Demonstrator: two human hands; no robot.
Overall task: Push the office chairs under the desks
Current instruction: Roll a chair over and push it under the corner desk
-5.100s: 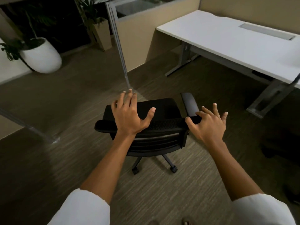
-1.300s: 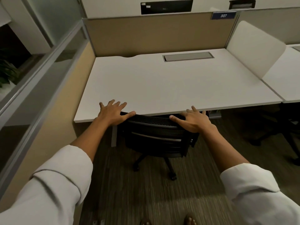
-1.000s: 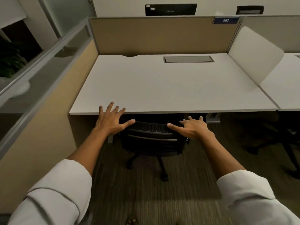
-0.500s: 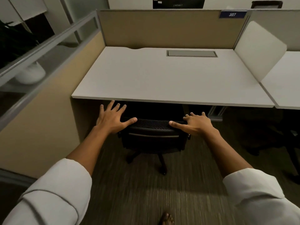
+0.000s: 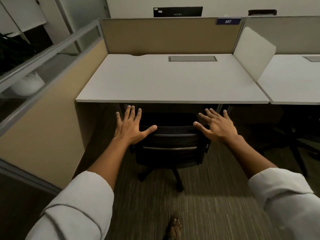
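At far left, a white planter (image 5: 28, 84) sits behind a glass-topped partition (image 5: 52, 70) that closes off the side of a workstation. The left hand (image 5: 130, 124) is spread wide, fingers splayed and palm down, its thumb lying at the left end of the top edge of a black office chair (image 5: 168, 149); whether the palm itself presses on the backrest cannot be told. The chair stands in front of the white counter (image 5: 169, 82), its seat already in the shadow beneath the front edge, its backrest and wheeled base out over the striped carpet (image 5: 204, 201). A grey cable hatch (image 5: 192, 58) is set into the counter near the tan back panel (image 5: 164, 36), which carries a blue plate (image 5: 228, 21) numbered 307. The right hand (image 5: 218, 126) is likewise flat and spread, holding nothing, its thumb pointing toward the chair's right corner. A sandalled foot (image 5: 174, 228) shows at the bottom edge. To the right, a white divider (image 5: 253, 52) separates a second counter (image 5: 294, 80), under which a second dark chair (image 5: 294, 135) can be made out.
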